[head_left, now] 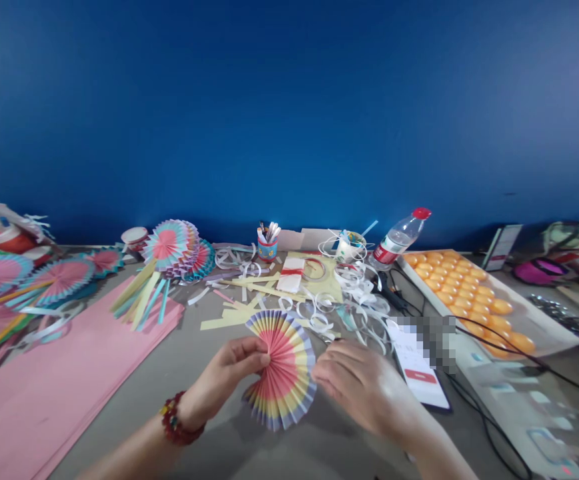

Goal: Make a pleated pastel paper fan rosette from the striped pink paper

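A round pleated paper fan (289, 347), pink in the middle with yellow and lilac rings, is spread above the table with a gap on its left side. My left hand (234, 373), with a red bead bracelet on the wrist, pinches it near the center. At its right rim is my right hand (364, 380), fingers curled and closed against the edge; their tips are partly hidden. Just behind the fan lie pale yellow paper strips (224, 323) and curled white strips (364, 293).
Pink paper sheets (64, 387) lie at left beside finished pleated fans (166, 243). A pen cup (268, 250) and a bottle (399, 240) stand at the back. A phone (419, 373), black cables (489, 427) and a tray of orange domes (462, 287) are at right.
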The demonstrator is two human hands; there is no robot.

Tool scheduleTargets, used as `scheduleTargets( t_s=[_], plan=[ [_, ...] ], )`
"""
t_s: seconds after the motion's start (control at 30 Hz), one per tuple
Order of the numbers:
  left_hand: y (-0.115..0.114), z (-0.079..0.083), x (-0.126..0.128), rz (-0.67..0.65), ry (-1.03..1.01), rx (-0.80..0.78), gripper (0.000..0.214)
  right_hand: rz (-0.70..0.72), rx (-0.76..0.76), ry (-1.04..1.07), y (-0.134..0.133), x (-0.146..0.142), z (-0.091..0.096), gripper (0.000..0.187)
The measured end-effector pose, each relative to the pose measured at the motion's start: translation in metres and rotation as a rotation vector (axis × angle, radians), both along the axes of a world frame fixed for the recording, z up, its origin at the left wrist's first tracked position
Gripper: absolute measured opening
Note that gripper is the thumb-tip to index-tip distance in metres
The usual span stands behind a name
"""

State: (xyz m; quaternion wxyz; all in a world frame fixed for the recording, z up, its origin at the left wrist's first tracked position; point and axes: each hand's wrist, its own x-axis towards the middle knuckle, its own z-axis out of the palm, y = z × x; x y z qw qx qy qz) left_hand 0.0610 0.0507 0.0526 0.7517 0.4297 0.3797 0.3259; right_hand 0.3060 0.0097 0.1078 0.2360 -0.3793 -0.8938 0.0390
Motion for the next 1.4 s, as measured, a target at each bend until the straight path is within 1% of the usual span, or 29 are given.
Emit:
scheduleTargets(
  t_s=[0.4,0.6,0.67,0.8,0.9,0.97,1.13,1.23,1.4],
  plan=[
    [0.002,0.003,0.001,-0.009,0.071,0.067,0.029,-0.069,-0.101,0.135,-0.006,-0.002,-0.009,0.014],
    [0.001,0.003,0.001,-0.033,0.068,0.075,0.030,-0.120,-0.124,0.164,-0.010,-0.001,-0.008,0.007],
    [0.001,0.003,0.002,-0.026,0.066,0.067,0.031,-0.171,-0.129,0.175,-0.012,-0.001,-0.008,0.011],
    [0.000,0.004,0.004,-0.015,0.055,0.056,0.031,-0.268,-0.183,0.223,-0.017,-0.003,-0.012,0.027],
    [-0.001,0.005,0.005,-0.002,0.053,0.046,0.031,-0.287,-0.230,0.305,-0.018,-0.005,-0.015,0.029],
    [-0.001,0.005,0.006,-0.003,0.046,0.046,0.031,-0.265,-0.251,0.317,-0.017,-0.005,-0.016,0.030],
    [-0.001,0.003,0.007,-0.002,0.032,0.036,0.033,-0.210,-0.271,0.183,-0.010,-0.005,-0.011,0.025],
    [-0.001,0.001,0.006,-0.005,0.020,0.044,0.031,-0.211,-0.220,0.088,-0.007,-0.008,-0.006,0.023],
    [-0.002,-0.001,0.006,0.008,-0.003,0.045,0.030,-0.218,-0.122,-0.031,-0.004,-0.015,-0.004,0.011]
  ],
)
